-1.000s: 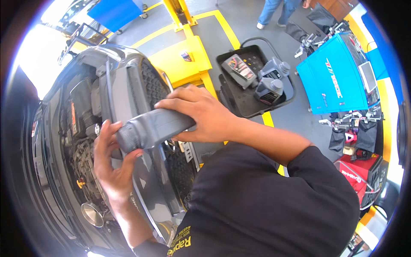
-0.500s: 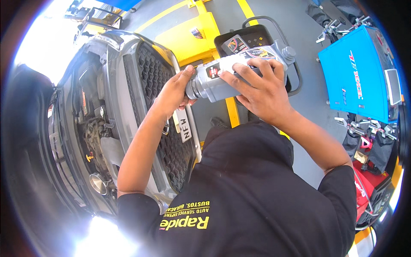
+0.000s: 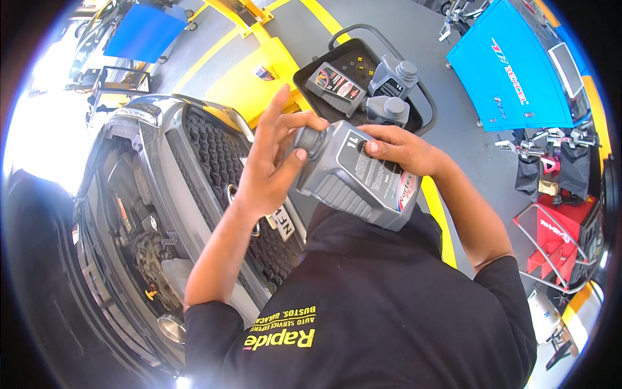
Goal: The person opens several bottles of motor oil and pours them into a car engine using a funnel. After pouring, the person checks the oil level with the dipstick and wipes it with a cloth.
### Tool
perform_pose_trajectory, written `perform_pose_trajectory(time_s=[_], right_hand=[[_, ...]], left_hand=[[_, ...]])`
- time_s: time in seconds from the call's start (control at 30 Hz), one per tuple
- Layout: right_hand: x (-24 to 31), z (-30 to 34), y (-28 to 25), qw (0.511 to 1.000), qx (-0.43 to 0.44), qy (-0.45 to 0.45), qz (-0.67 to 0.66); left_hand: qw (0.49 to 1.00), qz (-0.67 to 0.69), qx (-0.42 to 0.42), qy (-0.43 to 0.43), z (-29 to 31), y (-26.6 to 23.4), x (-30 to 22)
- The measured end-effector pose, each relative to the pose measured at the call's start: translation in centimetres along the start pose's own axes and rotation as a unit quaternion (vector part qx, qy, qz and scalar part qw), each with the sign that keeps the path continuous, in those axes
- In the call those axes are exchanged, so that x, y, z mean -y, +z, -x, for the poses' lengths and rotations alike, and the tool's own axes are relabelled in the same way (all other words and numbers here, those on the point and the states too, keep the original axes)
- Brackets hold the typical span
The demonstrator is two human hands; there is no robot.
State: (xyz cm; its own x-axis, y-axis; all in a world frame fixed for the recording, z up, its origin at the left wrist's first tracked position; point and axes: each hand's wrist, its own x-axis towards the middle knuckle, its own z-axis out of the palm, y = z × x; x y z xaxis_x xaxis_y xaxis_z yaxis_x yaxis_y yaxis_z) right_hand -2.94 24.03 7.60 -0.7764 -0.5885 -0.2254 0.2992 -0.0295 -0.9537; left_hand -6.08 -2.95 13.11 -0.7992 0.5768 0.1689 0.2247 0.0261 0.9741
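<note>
A grey oil bottle (image 3: 363, 194) with a dark ridged cap (image 3: 310, 141) is held tilted in front of my chest, its label facing up. My right hand (image 3: 414, 152) grips the bottle's far side, thumb on the label. My left hand (image 3: 262, 172) is at the cap, thumb and forefinger pinching it while another finger points up. Whether the cap is loose, I cannot tell. Beyond the bottle, a black tray (image 3: 350, 50) carries several similar bottles: one lying flat (image 3: 335, 89) and two upright ones (image 3: 392, 74) with caps on.
On my left is a car with its engine bay (image 3: 146, 253) exposed, a yellow-handled dipstick (image 3: 151, 293) and a metal funnel (image 3: 172, 329) in it. The car's grille (image 3: 214, 146) is close to my left arm. A blue cabinet (image 3: 512, 71) and a red tool stand (image 3: 560, 233) are on the right.
The bottle has turned and come nearer my body, its capped end still toward my left hand. The left fingers now pinch the cap. More bottles in the tray have come into view.
</note>
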Motion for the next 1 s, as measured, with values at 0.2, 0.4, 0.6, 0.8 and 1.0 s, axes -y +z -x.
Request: perform_pose_trajectory(time_s=[0.2,0.4,0.6,0.8,1.0], right_hand=[[0.8,-0.2,4.9,0.931,-0.132,-0.090,0.329],[-0.5,-0.1,6.6,0.905,0.123,0.150,-0.379],[-0.6,-0.3,9.0,0.978,-0.134,-0.131,-0.093],[2.7,-1.1,11.4,0.830,-0.371,-0.118,0.400],[0.8,-0.7,11.3,0.963,-0.211,-0.106,0.128]], left_hand=[[0.967,0.123,-0.100,-0.200,-1.8,-0.2,0.6],[0.974,0.204,0.088,0.044,-2.0,-2.0,-0.2],[0.985,0.144,0.049,0.086,-3.6,-6.3,1.6],[0.975,0.215,-0.060,-0.015,-2.7,-5.9,-0.2],[0.989,0.016,0.148,0.009,-4.5,-3.0,-4.4]])
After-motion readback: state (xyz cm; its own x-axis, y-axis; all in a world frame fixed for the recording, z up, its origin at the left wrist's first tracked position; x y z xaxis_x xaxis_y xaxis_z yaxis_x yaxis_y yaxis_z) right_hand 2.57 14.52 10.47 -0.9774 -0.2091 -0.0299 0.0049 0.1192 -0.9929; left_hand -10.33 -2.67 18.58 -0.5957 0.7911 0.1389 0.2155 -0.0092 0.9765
